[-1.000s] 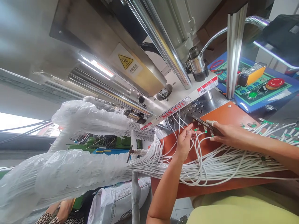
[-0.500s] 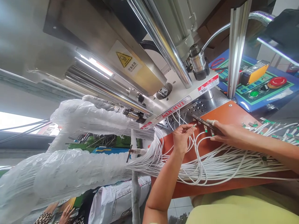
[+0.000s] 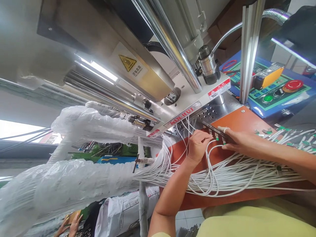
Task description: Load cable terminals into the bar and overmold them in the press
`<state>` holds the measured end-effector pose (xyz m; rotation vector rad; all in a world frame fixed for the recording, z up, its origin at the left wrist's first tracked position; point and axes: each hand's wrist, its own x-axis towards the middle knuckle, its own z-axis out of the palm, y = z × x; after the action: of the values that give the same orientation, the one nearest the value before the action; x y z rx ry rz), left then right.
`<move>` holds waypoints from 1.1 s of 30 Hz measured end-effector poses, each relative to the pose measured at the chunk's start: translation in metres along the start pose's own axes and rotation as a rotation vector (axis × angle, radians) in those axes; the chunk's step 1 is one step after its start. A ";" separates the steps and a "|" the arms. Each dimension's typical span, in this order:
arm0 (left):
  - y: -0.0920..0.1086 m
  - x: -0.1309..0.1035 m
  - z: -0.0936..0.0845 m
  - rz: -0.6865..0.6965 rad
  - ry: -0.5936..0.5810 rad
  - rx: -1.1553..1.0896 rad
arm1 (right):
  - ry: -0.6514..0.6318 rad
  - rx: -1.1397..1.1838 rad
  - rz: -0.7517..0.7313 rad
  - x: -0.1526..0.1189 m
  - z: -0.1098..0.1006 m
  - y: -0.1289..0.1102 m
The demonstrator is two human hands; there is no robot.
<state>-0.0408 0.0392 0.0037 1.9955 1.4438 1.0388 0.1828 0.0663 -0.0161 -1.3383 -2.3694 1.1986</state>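
Nearest, at the lower right of the frame, is the yellow cloth (image 3: 259, 219) of the person's clothes. Above it, the white cables (image 3: 227, 174) lie in a thick bundle on the orange board (image 3: 233, 120).

Over the cables, near the middle of the frame, is the left hand (image 3: 197, 146). Here is the main change: half a second ago its fingers held up a small connector, which could be seen; now the hand is turned over, and the fingers are pinched together just beside the metal bar (image 3: 211, 126). What is between them is hidden, so I cannot tell whether that connector is there. The right hand (image 3: 230, 138), right of the centre, has remained in its place, gripping the lower end of the bar. Green-and-silver connectors (image 3: 217, 136) sit in a row along the lower side of this bar. In my judgement, the left hand is now occupied at this row, while the right hand keeps the bar steady.

Farther, above the hands, some cables reach under the edge of the white machine (image 3: 184, 116). At the upper right is the blue control box (image 3: 274, 110). At the lower left, a co-worker's hands (image 3: 74, 224) have also shifted a little.
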 end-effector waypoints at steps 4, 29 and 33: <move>-0.001 -0.001 0.002 0.003 -0.004 0.052 | -0.024 0.003 0.019 -0.001 -0.004 -0.004; -0.005 -0.015 -0.024 -0.660 -0.042 -0.546 | 0.066 -0.024 -0.006 0.001 0.008 0.006; -0.006 -0.018 -0.023 -0.653 -0.030 -0.453 | 0.061 -0.006 0.001 0.001 0.008 0.006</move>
<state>-0.0654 0.0233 0.0079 1.1030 1.5185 0.9181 0.1817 0.0643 -0.0261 -1.3581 -2.3325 1.1354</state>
